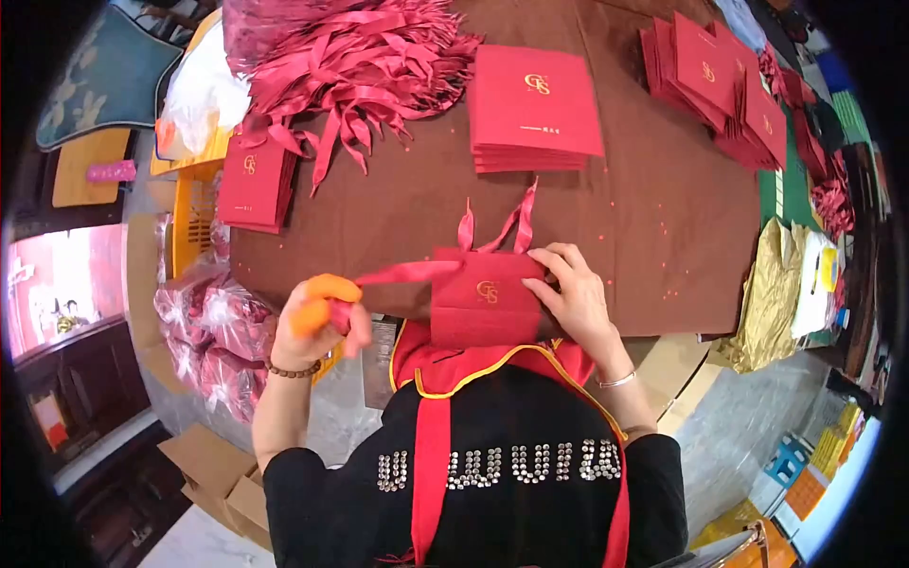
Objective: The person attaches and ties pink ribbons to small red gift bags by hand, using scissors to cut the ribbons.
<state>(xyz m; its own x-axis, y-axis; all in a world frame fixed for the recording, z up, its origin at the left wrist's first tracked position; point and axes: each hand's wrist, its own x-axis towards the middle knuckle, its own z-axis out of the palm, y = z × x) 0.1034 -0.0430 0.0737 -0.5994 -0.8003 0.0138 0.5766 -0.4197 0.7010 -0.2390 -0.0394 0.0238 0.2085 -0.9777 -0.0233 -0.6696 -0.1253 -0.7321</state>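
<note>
A red paper bag with a gold logo lies at the near edge of the brown-covered table, partly over my lap. Red ribbon loops rise from its top edge. My right hand grips the bag's upper right corner between thumb and fingers. Off to the bag's left, my left hand, with orange covers on some fingers, is closed on a red ribbon that stretches taut to the bag's top left. This hand is slightly blurred.
Red bags are stacked at the table's far middle, far right and left. A heap of red ribbons lies far left. Plastic-wrapped bundles sit beside the table; gold wrapping hangs at its right edge.
</note>
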